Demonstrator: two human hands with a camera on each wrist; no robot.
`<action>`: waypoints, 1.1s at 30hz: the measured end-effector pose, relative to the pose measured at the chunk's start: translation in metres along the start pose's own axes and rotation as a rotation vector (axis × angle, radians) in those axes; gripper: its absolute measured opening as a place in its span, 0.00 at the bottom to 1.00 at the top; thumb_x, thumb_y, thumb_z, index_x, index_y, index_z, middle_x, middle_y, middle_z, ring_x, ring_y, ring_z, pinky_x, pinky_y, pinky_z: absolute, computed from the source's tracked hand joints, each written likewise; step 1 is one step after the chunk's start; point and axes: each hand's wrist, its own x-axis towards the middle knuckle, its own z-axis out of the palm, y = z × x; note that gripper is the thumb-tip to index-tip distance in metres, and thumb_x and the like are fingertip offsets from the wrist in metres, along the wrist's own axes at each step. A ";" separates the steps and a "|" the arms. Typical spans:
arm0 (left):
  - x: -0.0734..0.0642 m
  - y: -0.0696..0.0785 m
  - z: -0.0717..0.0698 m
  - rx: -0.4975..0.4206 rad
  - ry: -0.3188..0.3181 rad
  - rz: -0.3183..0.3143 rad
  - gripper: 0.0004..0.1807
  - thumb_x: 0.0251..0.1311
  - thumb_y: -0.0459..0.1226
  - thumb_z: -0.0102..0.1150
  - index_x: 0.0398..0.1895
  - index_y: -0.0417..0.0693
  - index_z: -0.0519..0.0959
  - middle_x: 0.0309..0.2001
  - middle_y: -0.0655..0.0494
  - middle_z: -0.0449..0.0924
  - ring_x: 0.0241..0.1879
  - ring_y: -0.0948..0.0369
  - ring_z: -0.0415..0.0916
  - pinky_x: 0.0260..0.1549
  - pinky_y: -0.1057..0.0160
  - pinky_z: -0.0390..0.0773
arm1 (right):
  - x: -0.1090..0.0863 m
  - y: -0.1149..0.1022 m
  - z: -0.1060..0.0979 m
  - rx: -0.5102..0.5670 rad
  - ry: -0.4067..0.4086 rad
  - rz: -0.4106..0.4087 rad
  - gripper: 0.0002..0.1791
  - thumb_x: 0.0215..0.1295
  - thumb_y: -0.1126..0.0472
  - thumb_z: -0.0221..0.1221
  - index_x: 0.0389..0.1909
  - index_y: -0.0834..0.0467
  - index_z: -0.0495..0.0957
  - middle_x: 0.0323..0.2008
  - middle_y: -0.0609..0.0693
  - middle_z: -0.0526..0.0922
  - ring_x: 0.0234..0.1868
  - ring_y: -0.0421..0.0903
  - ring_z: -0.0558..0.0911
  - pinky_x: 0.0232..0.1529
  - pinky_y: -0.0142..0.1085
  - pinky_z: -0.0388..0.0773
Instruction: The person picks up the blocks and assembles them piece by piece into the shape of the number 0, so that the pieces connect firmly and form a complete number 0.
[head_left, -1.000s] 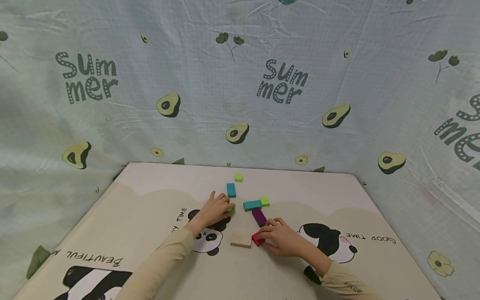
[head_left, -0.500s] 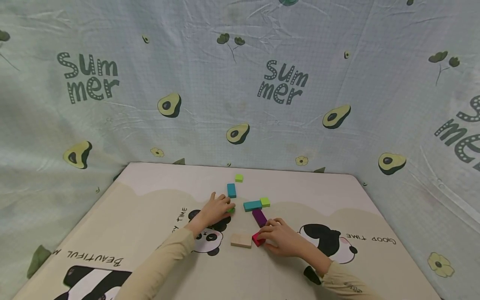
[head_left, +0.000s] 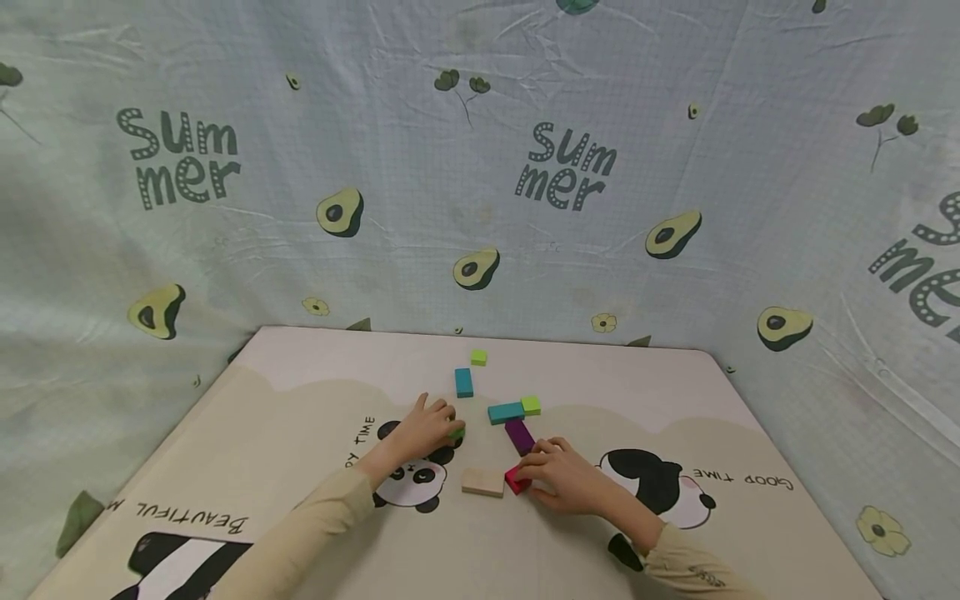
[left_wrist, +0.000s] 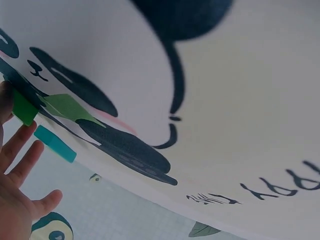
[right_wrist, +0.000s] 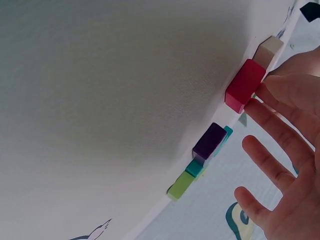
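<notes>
The left hand (head_left: 420, 431) pinches a green block (left_wrist: 23, 108), the right hand (head_left: 567, 479) a red block (right_wrist: 245, 86); beneath both, a panda-printed table (head_left: 435, 554); beyond them hangs avocado-patterned cloth (head_left: 405, 150).

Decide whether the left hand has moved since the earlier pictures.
Yes: the left hand has shifted slightly left and nearer the person, away from the far blue block.

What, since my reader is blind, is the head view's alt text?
Left hand pinches a green block; right hand touches a red block on a table. Nearby lie a wooden block, purple block, blue blocks and lime blocks.
</notes>
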 end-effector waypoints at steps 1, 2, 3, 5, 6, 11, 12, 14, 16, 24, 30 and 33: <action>-0.001 0.000 0.000 0.004 0.003 0.006 0.13 0.49 0.44 0.60 0.40 0.56 0.78 0.38 0.56 0.76 0.42 0.57 0.71 0.46 0.42 0.70 | 0.000 0.000 0.000 -0.001 0.004 -0.004 0.12 0.55 0.56 0.58 0.41 0.47 0.78 0.43 0.42 0.81 0.47 0.44 0.72 0.51 0.45 0.66; -0.003 0.001 -0.001 0.008 0.005 0.012 0.13 0.49 0.44 0.60 0.40 0.56 0.78 0.38 0.56 0.76 0.42 0.57 0.71 0.46 0.43 0.70 | 0.000 0.000 0.000 -0.003 0.008 -0.009 0.12 0.55 0.56 0.58 0.41 0.47 0.78 0.42 0.42 0.81 0.46 0.44 0.72 0.51 0.45 0.66; -0.004 0.002 -0.001 0.015 0.007 0.017 0.13 0.50 0.44 0.60 0.40 0.57 0.78 0.38 0.56 0.76 0.42 0.58 0.71 0.46 0.43 0.70 | 0.000 0.001 0.001 -0.005 0.012 -0.012 0.12 0.55 0.56 0.59 0.41 0.47 0.78 0.42 0.42 0.81 0.46 0.44 0.72 0.51 0.45 0.66; -0.007 0.003 -0.001 0.021 0.017 0.029 0.13 0.50 0.45 0.60 0.40 0.57 0.77 0.38 0.57 0.75 0.42 0.58 0.71 0.46 0.43 0.70 | -0.001 0.001 0.002 -0.005 0.013 -0.013 0.12 0.55 0.56 0.59 0.42 0.47 0.78 0.42 0.42 0.81 0.46 0.44 0.72 0.50 0.45 0.66; -0.008 0.003 -0.001 0.028 0.020 0.036 0.13 0.50 0.45 0.59 0.41 0.57 0.77 0.39 0.58 0.75 0.42 0.59 0.71 0.47 0.43 0.70 | -0.001 0.001 0.002 -0.003 0.009 -0.012 0.12 0.55 0.56 0.59 0.42 0.46 0.78 0.42 0.41 0.81 0.46 0.43 0.72 0.50 0.45 0.66; -0.016 0.009 -0.002 0.024 0.022 0.066 0.15 0.50 0.46 0.59 0.43 0.59 0.77 0.40 0.60 0.75 0.44 0.60 0.70 0.48 0.42 0.69 | -0.002 0.000 0.003 0.013 -0.018 0.010 0.12 0.56 0.55 0.58 0.43 0.45 0.78 0.43 0.41 0.80 0.47 0.43 0.72 0.52 0.45 0.65; -0.017 0.010 -0.002 0.019 0.021 0.071 0.15 0.50 0.46 0.59 0.43 0.59 0.77 0.40 0.60 0.75 0.44 0.60 0.70 0.48 0.42 0.69 | -0.002 0.000 0.003 0.014 -0.021 0.012 0.12 0.56 0.55 0.58 0.43 0.45 0.78 0.43 0.41 0.80 0.47 0.43 0.72 0.52 0.45 0.65; -0.020 0.013 -0.004 0.006 0.015 0.079 0.16 0.49 0.47 0.59 0.43 0.59 0.77 0.41 0.59 0.76 0.45 0.60 0.70 0.49 0.41 0.68 | -0.002 0.000 0.004 0.013 -0.023 0.014 0.12 0.56 0.55 0.58 0.43 0.45 0.78 0.43 0.40 0.80 0.48 0.43 0.71 0.53 0.45 0.65; -0.022 0.015 -0.006 0.008 0.016 0.087 0.17 0.48 0.49 0.59 0.43 0.59 0.77 0.41 0.59 0.76 0.45 0.60 0.70 0.49 0.42 0.68 | -0.002 0.000 0.004 0.011 -0.023 0.013 0.13 0.56 0.55 0.58 0.43 0.45 0.78 0.44 0.40 0.80 0.48 0.43 0.72 0.53 0.45 0.66; -0.027 0.022 -0.013 0.046 0.030 0.129 0.16 0.48 0.50 0.59 0.41 0.60 0.78 0.38 0.61 0.75 0.45 0.61 0.70 0.49 0.43 0.69 | -0.003 0.001 0.004 0.016 0.039 -0.027 0.12 0.54 0.56 0.59 0.42 0.47 0.79 0.42 0.42 0.81 0.46 0.44 0.72 0.50 0.45 0.66; -0.029 0.024 -0.014 0.041 0.047 0.145 0.15 0.48 0.51 0.58 0.40 0.60 0.78 0.37 0.62 0.75 0.44 0.62 0.70 0.48 0.43 0.70 | -0.003 0.003 0.004 -0.003 0.098 -0.073 0.12 0.53 0.57 0.60 0.40 0.48 0.79 0.40 0.43 0.81 0.44 0.44 0.72 0.47 0.45 0.66; -0.030 0.024 -0.015 0.042 0.071 0.159 0.15 0.47 0.52 0.59 0.38 0.61 0.78 0.36 0.62 0.75 0.44 0.62 0.71 0.47 0.42 0.70 | -0.002 0.002 0.003 0.011 0.067 -0.043 0.12 0.53 0.56 0.60 0.41 0.48 0.79 0.41 0.42 0.81 0.45 0.44 0.72 0.49 0.45 0.67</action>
